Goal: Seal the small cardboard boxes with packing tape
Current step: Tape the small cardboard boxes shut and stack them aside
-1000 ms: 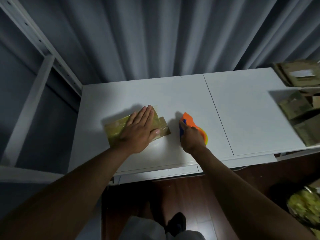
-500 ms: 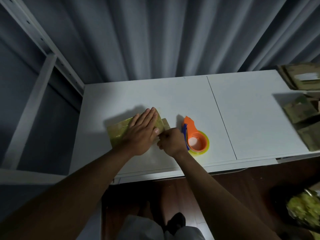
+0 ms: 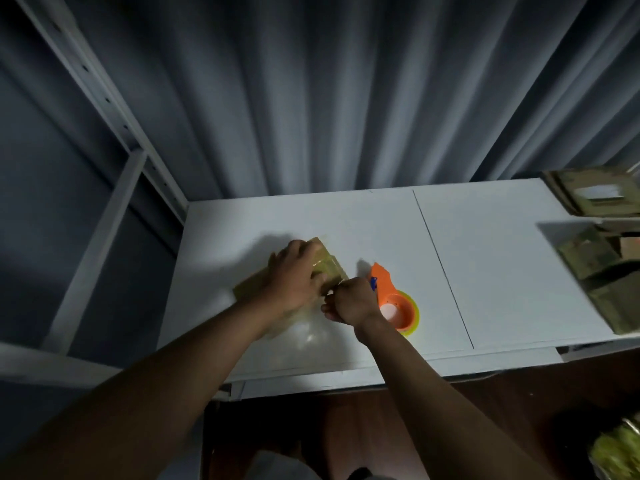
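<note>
Fingers of the right hand (image 3: 349, 299) are pinched at the near-right corner of the small brown cardboard box (image 3: 325, 266) — gripped from above by the left hand (image 3: 294, 277) (white table (image 3: 485, 271)); just right lies an orange tape dispenser (image 3: 391, 299).

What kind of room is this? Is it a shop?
Probably a small packing corner, not a shop floor: a white table against a grey curtain, a tape dispenser, and cardboard boxes stacked at the right.
</note>
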